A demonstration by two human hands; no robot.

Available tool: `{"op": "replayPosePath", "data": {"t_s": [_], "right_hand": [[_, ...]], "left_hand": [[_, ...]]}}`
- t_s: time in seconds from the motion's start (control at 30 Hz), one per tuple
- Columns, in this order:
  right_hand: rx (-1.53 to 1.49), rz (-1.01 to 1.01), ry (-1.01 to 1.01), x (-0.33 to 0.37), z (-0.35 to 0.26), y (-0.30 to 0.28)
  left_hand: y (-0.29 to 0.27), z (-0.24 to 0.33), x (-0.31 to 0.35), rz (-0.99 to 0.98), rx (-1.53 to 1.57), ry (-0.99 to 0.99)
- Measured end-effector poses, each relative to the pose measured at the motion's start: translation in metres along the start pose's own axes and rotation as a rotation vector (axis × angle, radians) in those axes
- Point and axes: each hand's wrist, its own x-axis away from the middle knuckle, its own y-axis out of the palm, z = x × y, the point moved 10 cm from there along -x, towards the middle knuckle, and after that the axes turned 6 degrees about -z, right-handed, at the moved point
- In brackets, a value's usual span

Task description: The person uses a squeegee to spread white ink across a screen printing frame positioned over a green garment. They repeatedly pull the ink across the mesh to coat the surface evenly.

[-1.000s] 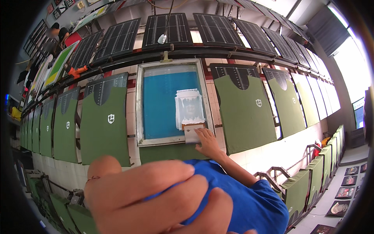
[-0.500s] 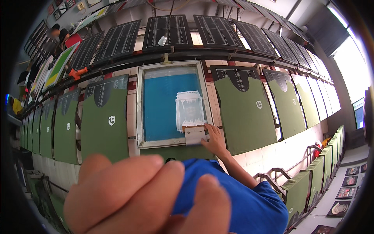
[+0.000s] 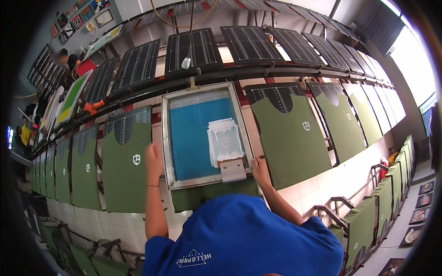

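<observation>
A screen-printing frame [image 3: 168,138] with blue mesh [image 3: 191,142] lies in front of me over a green shirt [image 3: 216,190]. White ink surrounds a rectangular picture area [image 3: 226,140] at the mesh's right. A squeegee [image 3: 234,170] with a wooden edge and a pale metal holder rests across the near right part of the frame. My right hand [image 3: 261,171] is closed on the frame's right edge, its thumb uppermost. My left hand [image 3: 154,158] is curled closed beside the left edge; its fingertips are hidden, and I cannot tell whether it touches the frame.
Green shirts [image 3: 290,138] with a small white emblem lie on boards to both sides. Black ruled boards [image 3: 193,50] line the far side behind a dark rail [image 3: 138,91]. An orange tool [image 3: 92,106] sits by the rail. A person [image 3: 69,60] is at the far left.
The large hand close to the camera is gone, and my left hand is now beside the frame's left edge. My right hand has left the squeegee for the frame's right edge.
</observation>
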Motion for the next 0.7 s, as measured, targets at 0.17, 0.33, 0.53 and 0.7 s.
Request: {"op": "replayPosePath", "data": {"t_s": [0.17, 0.33, 0.53, 0.7], "right_hand": [[-0.203, 0.134, -0.062, 0.0, 0.014, 0.011], [-0.261, 0.112, -0.011, -0.006, 0.021, 0.016], [-0.297, 0.058, 0.038, -0.01, 0.029, 0.019], [-0.376, 0.131, 0.079, -0.005, 0.018, -0.002]], "left_hand": [[0.051, -0.128, 0.069, -0.093, -0.119, -0.273], [0.066, -0.118, 0.092, -0.053, 0.196, -0.387], [0.056, -0.122, 0.085, -0.016, 0.23, -0.426], [0.056, -0.121, 0.092, 0.04, 0.436, -0.52]]}}
